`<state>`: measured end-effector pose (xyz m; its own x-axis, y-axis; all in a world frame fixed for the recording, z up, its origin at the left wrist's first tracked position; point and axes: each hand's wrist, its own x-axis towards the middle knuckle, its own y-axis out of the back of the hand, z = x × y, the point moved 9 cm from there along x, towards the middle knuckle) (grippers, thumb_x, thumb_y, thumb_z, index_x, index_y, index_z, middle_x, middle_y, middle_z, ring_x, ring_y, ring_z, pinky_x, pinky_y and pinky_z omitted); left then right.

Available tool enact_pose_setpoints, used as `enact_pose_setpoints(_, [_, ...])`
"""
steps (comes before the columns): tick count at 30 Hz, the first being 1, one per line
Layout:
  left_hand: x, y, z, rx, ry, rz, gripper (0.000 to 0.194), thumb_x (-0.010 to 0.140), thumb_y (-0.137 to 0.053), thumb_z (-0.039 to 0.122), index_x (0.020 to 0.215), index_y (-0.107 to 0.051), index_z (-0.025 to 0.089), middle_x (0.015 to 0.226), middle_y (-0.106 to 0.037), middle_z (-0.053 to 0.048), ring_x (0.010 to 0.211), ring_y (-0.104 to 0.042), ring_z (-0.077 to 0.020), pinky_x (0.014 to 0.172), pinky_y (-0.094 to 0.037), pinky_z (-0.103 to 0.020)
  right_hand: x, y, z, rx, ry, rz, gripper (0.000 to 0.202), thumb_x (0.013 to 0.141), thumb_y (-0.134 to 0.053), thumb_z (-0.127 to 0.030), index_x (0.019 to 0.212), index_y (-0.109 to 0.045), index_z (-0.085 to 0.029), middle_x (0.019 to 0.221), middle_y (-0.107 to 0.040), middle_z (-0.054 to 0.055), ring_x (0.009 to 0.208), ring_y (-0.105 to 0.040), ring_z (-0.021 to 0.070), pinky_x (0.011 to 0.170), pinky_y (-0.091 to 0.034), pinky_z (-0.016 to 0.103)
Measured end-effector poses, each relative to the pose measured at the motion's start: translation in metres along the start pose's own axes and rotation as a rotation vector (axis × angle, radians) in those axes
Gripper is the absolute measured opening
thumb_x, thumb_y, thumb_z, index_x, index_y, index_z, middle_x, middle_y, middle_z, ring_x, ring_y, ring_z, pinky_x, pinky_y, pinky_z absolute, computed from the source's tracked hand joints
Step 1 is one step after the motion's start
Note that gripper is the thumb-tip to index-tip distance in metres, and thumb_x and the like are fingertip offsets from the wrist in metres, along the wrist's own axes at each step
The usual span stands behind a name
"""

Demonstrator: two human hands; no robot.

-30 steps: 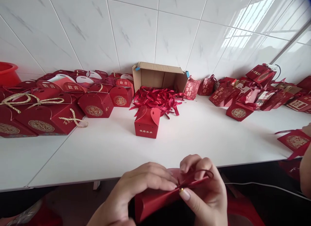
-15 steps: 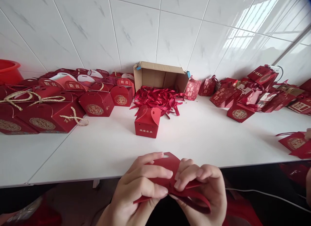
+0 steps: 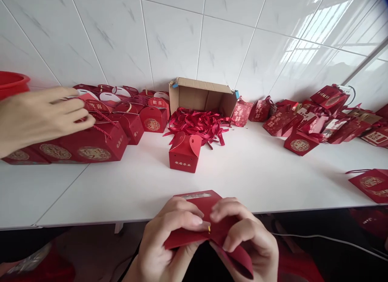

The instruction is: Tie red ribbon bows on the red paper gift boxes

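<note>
A red cardboard gift box point(image 3: 209, 207), partly folded, is between my hands in front of the table edge. One upper flap has a long handle slot. My left hand point(image 3: 174, 237) pinches the left panel, thumb and fingers pressed together near a small yellow spot at the middle. My right hand point(image 3: 251, 235) grips the curled right-hand flap, its fingers bent over it and the index finger slightly lifted. Beyond my hands, a small red gift box point(image 3: 184, 152) stands upright on the white table, its top flaps folded in.
An open cardboard carton point(image 3: 201, 82) spills red ribbons point(image 3: 198, 122) at the back. Red boxes point(image 3: 154, 118) crowd the left, where another person's hand point(image 3: 45, 116) reaches over them. More gift boxes point(image 3: 300, 142) stand right, one point(image 3: 370, 184) near the front edge.
Another person's hand has come in from the left over the boxes, where a red-corded box now stands. The hand at the far right has gone. My right fingers have shifted along the flap.
</note>
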<state>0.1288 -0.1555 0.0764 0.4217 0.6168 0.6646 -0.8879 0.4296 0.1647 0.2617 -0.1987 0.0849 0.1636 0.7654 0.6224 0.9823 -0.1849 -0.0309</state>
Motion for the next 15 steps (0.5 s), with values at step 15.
enact_pose_setpoints(15, [-0.002,0.001,0.005,0.140,-0.021,0.082,0.038,0.076,-0.059,0.002,0.107,-0.056,0.024,0.078,-0.072,-0.002,0.081,-0.067,-0.0206,0.081,-0.051,-0.037,-0.003,0.005,0.007,0.147,-0.072,0.065,0.018,0.083,-0.067,-0.023,0.069,-0.056,-0.023,0.067,-0.069,0.003,0.065,-0.059,0.0179,0.063,-0.048,0.034])
